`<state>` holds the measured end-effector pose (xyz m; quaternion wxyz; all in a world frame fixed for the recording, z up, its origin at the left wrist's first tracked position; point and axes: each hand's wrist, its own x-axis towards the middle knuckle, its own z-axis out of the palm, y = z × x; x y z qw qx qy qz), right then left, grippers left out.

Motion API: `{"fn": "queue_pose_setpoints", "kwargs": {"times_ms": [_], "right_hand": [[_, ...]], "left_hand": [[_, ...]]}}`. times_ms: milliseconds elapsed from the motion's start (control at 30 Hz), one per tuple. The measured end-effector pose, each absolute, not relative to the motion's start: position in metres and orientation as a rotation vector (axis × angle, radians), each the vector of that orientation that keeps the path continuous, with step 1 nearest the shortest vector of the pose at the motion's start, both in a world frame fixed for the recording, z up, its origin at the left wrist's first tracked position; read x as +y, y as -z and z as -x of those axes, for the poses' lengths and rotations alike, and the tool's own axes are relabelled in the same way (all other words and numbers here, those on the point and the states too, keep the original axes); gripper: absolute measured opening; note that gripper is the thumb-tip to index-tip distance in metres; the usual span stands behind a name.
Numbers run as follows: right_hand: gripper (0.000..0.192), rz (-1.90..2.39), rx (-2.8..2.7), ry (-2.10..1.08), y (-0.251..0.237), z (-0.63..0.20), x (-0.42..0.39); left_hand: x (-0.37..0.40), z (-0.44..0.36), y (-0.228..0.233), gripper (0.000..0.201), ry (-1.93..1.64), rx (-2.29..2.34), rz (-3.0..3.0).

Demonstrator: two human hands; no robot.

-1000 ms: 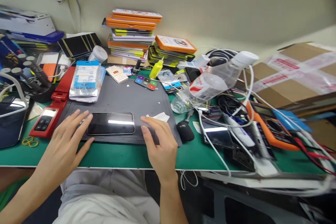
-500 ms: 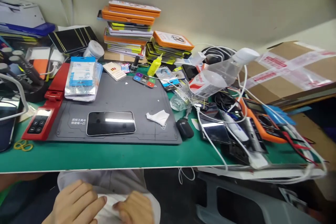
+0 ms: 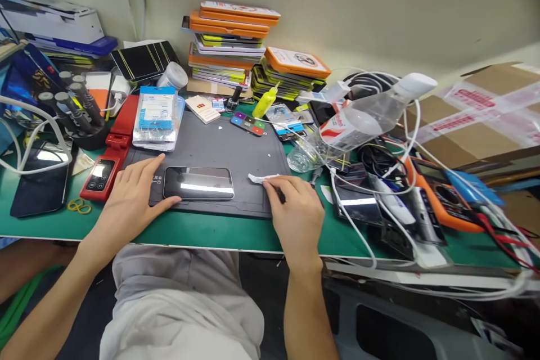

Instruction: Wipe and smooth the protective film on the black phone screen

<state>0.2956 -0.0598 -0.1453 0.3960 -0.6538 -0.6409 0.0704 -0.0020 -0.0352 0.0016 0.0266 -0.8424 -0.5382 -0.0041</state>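
Note:
A smartphone (image 3: pixel 198 176) with a dark, glossy screen lies face up on the grey work mat (image 3: pixel 215 152). My left hand (image 3: pixel 133 194) rests flat at its left, fingers apart and holding nothing. The thumb reaches to the phone's lower left edge; whether it touches the phone I cannot tell. At the mat's right side, my right hand (image 3: pixel 297 208) has its thumb and fingers closed on a crumpled white tissue (image 3: pixel 256 179). Most of the tissue is hidden under the fingers.
A red device with buttons (image 3: pixel 100 177) stands left of the mat. To the right are a tilted plastic bottle (image 3: pixel 343 126), tangled white cables and an orange multimeter (image 3: pixel 442 197). Stacked orange cases (image 3: pixel 230 23) line the wall. Another person's arm (image 3: pixel 25 267) shows at lower left.
Both hands have come up from the lap onto the bench. My left hand now lies beside the smartphone, and my right hand has taken hold of the tissue. The view has shifted left.

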Motion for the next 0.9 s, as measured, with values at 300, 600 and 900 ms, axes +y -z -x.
{"fn": "queue_pose_setpoints", "kwargs": {"times_ms": [300,600,900], "right_hand": [[0.021,1.375,-1.688,-0.274,0.11,-0.245,-0.07],[0.03,1.464,-1.834,-0.283,0.093,-0.227,-0.082],[0.032,1.352,-1.749,-0.447,0.075,-0.178,-0.07]], "left_hand": [[-0.037,0.001,0.0,0.075,-0.081,-1.564,2.636],[-0.039,-0.001,0.001,0.075,-0.05,-1.551,2.646],[-0.039,0.003,0.001,0.071,-0.04,-1.567,2.67]]}}
